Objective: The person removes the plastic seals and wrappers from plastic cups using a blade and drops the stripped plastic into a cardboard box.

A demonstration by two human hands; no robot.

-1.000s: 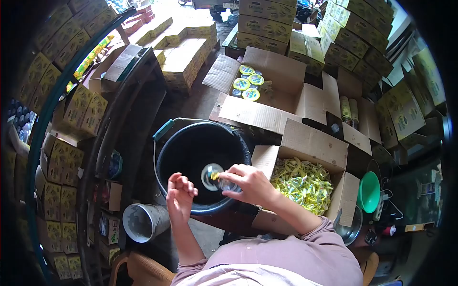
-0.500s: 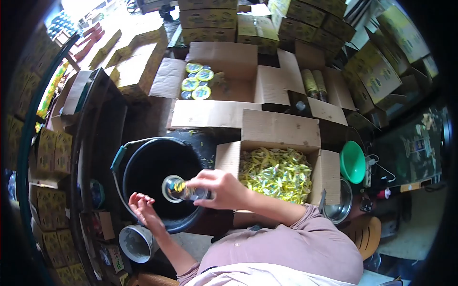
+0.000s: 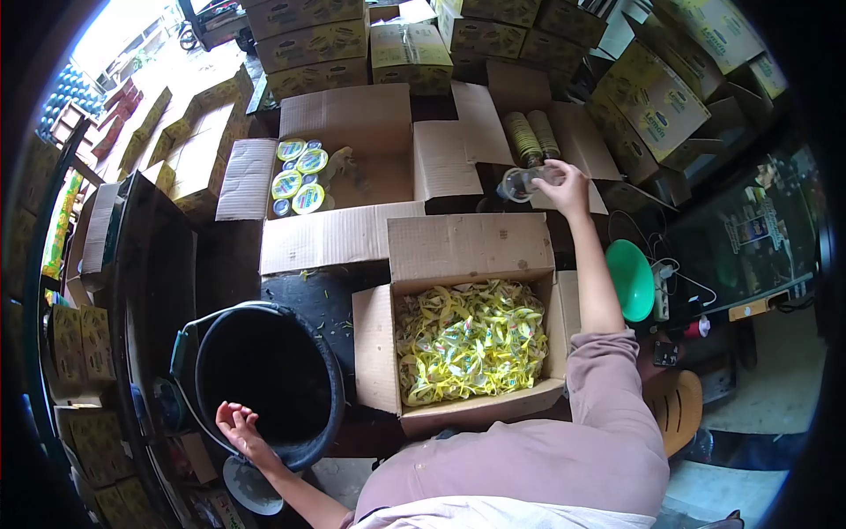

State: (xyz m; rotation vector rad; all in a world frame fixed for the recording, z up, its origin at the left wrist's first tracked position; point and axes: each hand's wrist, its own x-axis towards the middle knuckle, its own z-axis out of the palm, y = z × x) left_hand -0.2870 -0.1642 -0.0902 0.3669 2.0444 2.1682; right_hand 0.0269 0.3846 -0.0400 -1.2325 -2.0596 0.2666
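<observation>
I see the right hand (image 3: 564, 188) pinching the clear container (image 3: 518, 186), near the ribbed stacks (image 3: 522, 141); in my judgement, a weak pinch could drop it. The left hand (image 3: 240, 429), half-curled, apparently holding nothing, is at the bucket (image 3: 333, 388).

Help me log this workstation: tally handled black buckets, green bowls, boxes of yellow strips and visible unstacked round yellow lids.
Handled black bucket: 1
Green bowl: 1
Box of yellow strips: 1
Unstacked round yellow lids: 4
Total: 7
</observation>
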